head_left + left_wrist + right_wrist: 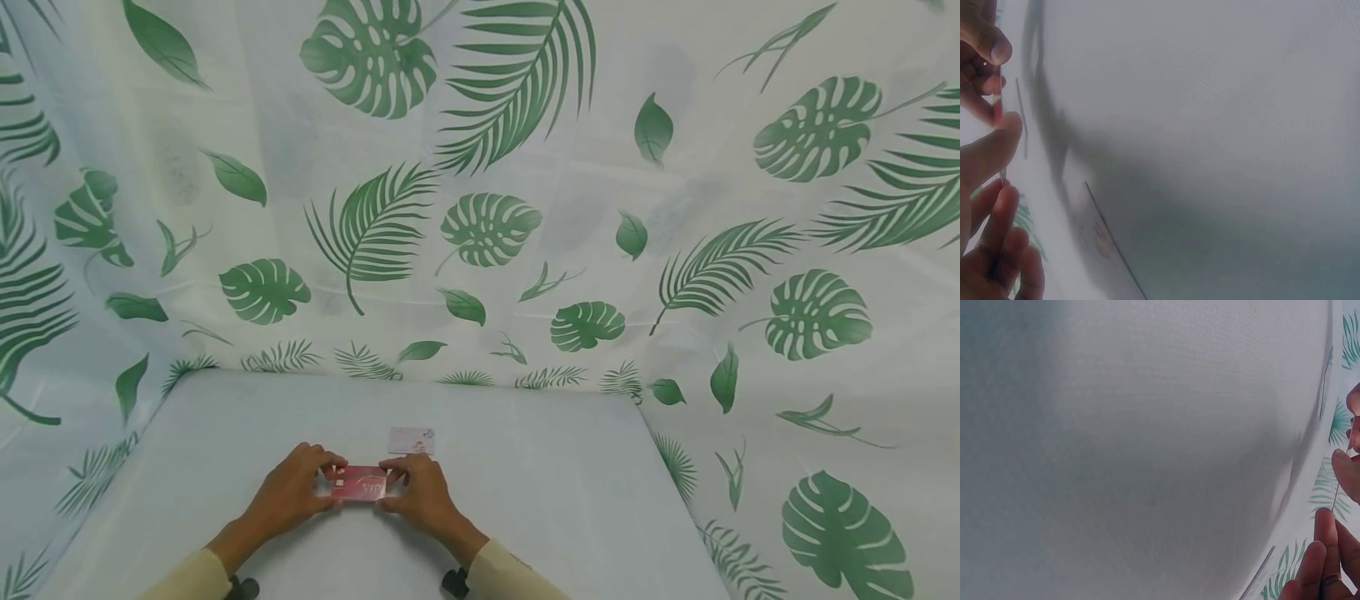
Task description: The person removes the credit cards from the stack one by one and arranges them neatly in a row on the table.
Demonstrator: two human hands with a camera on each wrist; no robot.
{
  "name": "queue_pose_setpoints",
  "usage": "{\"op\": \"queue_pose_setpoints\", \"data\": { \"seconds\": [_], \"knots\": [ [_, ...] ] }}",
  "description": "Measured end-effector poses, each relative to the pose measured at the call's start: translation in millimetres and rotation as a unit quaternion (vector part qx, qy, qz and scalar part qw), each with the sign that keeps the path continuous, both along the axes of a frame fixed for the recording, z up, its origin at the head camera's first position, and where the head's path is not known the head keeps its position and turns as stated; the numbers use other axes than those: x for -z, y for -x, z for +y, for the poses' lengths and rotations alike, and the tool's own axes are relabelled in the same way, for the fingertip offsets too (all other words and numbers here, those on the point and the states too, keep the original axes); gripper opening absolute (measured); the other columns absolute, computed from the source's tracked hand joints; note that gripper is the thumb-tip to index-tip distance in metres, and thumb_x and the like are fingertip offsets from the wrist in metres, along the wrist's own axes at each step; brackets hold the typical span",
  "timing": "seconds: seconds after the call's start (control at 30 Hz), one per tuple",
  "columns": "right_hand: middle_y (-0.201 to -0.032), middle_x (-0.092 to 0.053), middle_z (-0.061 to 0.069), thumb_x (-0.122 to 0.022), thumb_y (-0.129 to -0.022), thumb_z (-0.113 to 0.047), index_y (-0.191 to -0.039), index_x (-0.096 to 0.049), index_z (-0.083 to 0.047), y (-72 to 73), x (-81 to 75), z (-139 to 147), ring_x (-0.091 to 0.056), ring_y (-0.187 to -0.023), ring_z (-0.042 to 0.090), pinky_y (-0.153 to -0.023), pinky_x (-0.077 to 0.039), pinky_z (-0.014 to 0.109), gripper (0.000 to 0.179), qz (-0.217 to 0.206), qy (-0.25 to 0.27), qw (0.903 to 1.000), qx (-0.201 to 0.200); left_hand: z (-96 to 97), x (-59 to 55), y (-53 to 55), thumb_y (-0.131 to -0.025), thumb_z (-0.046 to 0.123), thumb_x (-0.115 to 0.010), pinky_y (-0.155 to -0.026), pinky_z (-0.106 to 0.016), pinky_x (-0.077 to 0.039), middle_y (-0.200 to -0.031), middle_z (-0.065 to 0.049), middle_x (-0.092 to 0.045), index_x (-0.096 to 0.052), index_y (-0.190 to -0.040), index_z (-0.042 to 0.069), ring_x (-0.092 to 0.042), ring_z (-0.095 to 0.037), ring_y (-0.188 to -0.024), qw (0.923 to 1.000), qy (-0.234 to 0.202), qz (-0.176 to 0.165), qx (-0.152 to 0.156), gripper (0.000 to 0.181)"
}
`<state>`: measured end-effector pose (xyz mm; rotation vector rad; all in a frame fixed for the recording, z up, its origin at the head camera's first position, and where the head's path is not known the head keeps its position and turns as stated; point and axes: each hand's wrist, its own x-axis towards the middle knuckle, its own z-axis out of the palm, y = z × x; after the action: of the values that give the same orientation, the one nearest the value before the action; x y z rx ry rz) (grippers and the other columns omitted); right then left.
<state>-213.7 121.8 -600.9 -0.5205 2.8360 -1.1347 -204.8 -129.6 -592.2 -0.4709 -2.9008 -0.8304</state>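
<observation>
A red card with "VIP" lettering [360, 483] is held by its two short ends, its printed face toward the head camera. At its left end, the left hand [292, 490] pinches it between thumb and fingers. The right hand [426, 497] grips the opposite end in the same way. Just beyond the right fingertips, a pale card [405, 438] with a small printed pattern lies on the white surface. In the left wrist view the red card shows nearly edge-on between the hands, above the surface, and a pale printed card [1107, 247] lies lower down.
The white tabletop [562, 492] spreads around both hands. Cloth with green leaf prints [525, 275] hangs along its back and both sides. Dark straps or devices [454, 582] sit at the wrists, by the beige sleeves [517, 573].
</observation>
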Motion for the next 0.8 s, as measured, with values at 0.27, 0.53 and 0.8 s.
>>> {"op": "queue_pose_setpoints", "data": {
  "seconds": [0.27, 0.53, 0.8],
  "knots": [
    [-0.088, -0.071, -0.016, -0.098, -0.075, -0.020, -0.125, -0.079, -0.021, 0.5, 3.0, -7.2, -0.051, -0.082, -0.002, -0.076, -0.042, 0.020, 0.054, -0.007, -0.025, 0.9996, -0.005, -6.0, 5.2, -1.4, -0.069, 0.029, -0.101, -0.075, -0.026, -0.046, -0.091, 0.013, -0.059, -0.076, -0.116, 0.023, -0.045, -0.006, -0.087, 0.9998, 0.018, -0.005, -0.002, 0.053],
    [-0.090, -0.070, -0.012, -0.097, -0.076, -0.020, -0.126, -0.079, -0.021, -3.2, 0.6, -11.6, -0.048, -0.081, 0.000, -0.071, -0.041, 0.019, 0.053, -0.028, -0.034, 0.9990, 0.004, -6.2, 5.7, -3.7, -0.069, 0.033, -0.100, -0.077, -0.029, -0.049, -0.092, 0.012, -0.059, -0.077, -0.118, 0.022, -0.047, -0.007, -0.089, 0.9992, 0.034, -0.019, -0.005, 0.055],
    [-0.088, -0.070, -0.013, -0.097, -0.076, -0.023, -0.125, -0.080, -0.023, -2.4, 3.0, -13.7, -0.048, -0.081, 0.000, -0.071, -0.040, 0.020, 0.052, -0.036, -0.051, 0.9980, 0.009, -4.9, 9.1, -2.5, -0.069, 0.035, -0.101, -0.079, -0.030, -0.051, -0.093, 0.011, -0.059, -0.075, -0.121, 0.020, -0.047, -0.009, -0.090, 0.9987, 0.042, -0.027, -0.008, 0.059]
  ]
}}
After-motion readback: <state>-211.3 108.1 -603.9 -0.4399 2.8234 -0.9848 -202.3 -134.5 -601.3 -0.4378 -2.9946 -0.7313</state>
